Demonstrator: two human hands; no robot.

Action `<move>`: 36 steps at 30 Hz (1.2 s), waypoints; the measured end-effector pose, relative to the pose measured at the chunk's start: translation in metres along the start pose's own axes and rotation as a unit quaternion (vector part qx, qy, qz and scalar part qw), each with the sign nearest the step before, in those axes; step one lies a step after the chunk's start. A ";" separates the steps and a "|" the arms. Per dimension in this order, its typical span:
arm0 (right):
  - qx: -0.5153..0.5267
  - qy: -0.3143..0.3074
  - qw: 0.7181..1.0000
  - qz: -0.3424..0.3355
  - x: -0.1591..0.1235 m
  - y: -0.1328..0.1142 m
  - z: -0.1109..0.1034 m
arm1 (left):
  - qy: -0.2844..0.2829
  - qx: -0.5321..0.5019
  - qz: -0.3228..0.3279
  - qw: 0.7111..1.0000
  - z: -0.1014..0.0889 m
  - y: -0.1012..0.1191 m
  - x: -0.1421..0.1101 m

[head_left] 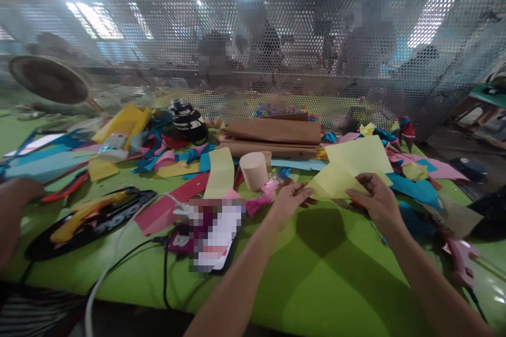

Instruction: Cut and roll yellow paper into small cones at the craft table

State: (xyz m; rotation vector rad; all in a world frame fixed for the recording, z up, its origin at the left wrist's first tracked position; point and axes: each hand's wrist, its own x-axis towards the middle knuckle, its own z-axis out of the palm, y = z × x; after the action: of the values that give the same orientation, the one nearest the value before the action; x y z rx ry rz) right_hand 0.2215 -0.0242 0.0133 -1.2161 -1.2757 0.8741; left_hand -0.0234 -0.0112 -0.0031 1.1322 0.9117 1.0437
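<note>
A piece of pale yellow paper (330,183) is stretched between my two hands above the green table. My left hand (291,199) pinches its left corner between thumb and fingers. At the other end, my right hand (375,196) grips the right edge, fingers bent round it. Just behind lies a larger yellow sheet (366,154), partly covered by the held piece. Near my left hand are a crumpled pink wrapper (263,197) and a beige cylinder (254,171). Blue paper (415,188) lies to the right of my right hand.
Brown folded paper (272,132) lies at the back, before a perforated metal screen (158,37). A phone (221,237) with cables lies left of my forearm. A pink glue gun (460,260) sits far right. Another person's hand (16,210) reaches in at left, beside a black tray (130,216).
</note>
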 end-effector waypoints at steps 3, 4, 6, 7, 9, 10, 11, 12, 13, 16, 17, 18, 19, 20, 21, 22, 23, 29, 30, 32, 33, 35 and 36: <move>0.022 -0.013 0.999 0.023 -0.001 -0.004 0.000 | -0.001 -0.009 0.006 1.000 0.000 0.000 0.002; 0.023 -0.018 0.999 0.033 -0.001 -0.005 -0.001 | 0.000 -0.012 0.007 1.000 -0.001 0.000 0.002; 0.015 -0.028 0.998 0.048 -0.001 -0.006 -0.004 | 0.001 -0.012 0.005 1.000 -0.001 0.001 0.002; 0.008 -0.032 0.998 0.051 -0.001 -0.005 -0.005 | -0.002 -0.009 0.004 1.000 -0.002 0.002 0.002; -0.010 -0.037 0.998 0.050 -0.001 -0.006 -0.006 | -0.014 0.014 0.010 1.000 -0.005 0.003 0.003; -0.018 -0.036 0.998 0.048 -0.002 -0.006 -0.006 | -0.020 0.035 0.017 0.999 -0.007 0.003 0.002; -0.025 -0.034 0.998 0.047 -0.002 -0.007 -0.005 | -0.022 0.060 0.028 0.998 -0.008 0.004 0.002; -0.032 -0.037 0.998 0.047 -0.002 -0.007 -0.004 | -0.023 0.089 0.041 0.995 -0.010 0.005 0.001; -0.039 -0.041 0.997 0.046 -0.003 -0.008 -0.002 | -0.023 0.118 0.054 0.991 -0.011 0.007 0.001; -0.072 -0.073 0.994 0.035 -0.005 -0.011 0.003 | -0.046 0.169 0.054 0.983 -0.011 0.011 -0.003; -0.084 -0.086 0.992 0.029 -0.006 -0.011 0.005 | -0.063 0.174 0.038 0.982 -0.010 0.011 -0.004; -0.095 -0.098 0.990 0.026 -0.007 -0.011 0.006 | -0.079 0.177 0.018 0.981 -0.009 0.011 -0.005; -0.101 -0.106 0.989 0.026 -0.008 -0.010 0.007 | -0.089 0.184 0.003 0.979 -0.008 0.011 -0.005; -0.101 -0.110 0.988 0.031 -0.008 -0.010 0.007 | -0.096 0.195 -0.004 0.976 -0.006 0.010 -0.006; -0.093 -0.110 0.989 0.039 -0.009 -0.009 0.007 | -0.099 0.205 -0.004 0.974 -0.005 0.008 -0.006; -0.080 -0.107 0.990 0.051 -0.009 -0.009 0.007 | -0.098 0.211 -0.001 0.973 -0.005 0.006 -0.006; -0.062 -0.101 0.991 0.064 -0.009 -0.009 0.006 | -0.095 0.212 0.002 0.973 -0.004 0.003 -0.005; 0.105 -0.059 0.988 0.099 -0.009 -0.006 0.009 | -0.002 0.136 0.030 0.990 0.004 -0.010 0.000; 0.127 -0.069 0.985 0.093 -0.009 -0.005 0.012 | 0.014 0.112 0.042 0.993 0.006 -0.011 0.000; 0.139 -0.103 0.981 0.092 -0.013 -0.002 0.020 | 0.026 0.065 0.061 0.996 0.012 -0.012 0.000; 0.132 -0.120 0.979 0.102 -0.015 0.000 0.025 | 0.024 0.045 0.066 0.997 0.015 -0.012 0.000; 0.116 -0.134 0.976 0.124 -0.019 0.003 0.032 | 0.016 0.017 0.073 0.997 0.021 -0.012 -0.001; 0.113 -0.132 0.976 0.132 -0.021 0.005 0.034 | 0.012 0.008 0.076 0.997 0.023 -0.012 -0.002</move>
State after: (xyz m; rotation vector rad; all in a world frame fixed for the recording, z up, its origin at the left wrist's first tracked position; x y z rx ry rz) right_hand 0.1859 -0.0374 0.0005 -1.1285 -1.1966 1.3746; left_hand 0.0002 -0.0199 -0.0101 1.2193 0.8633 1.1770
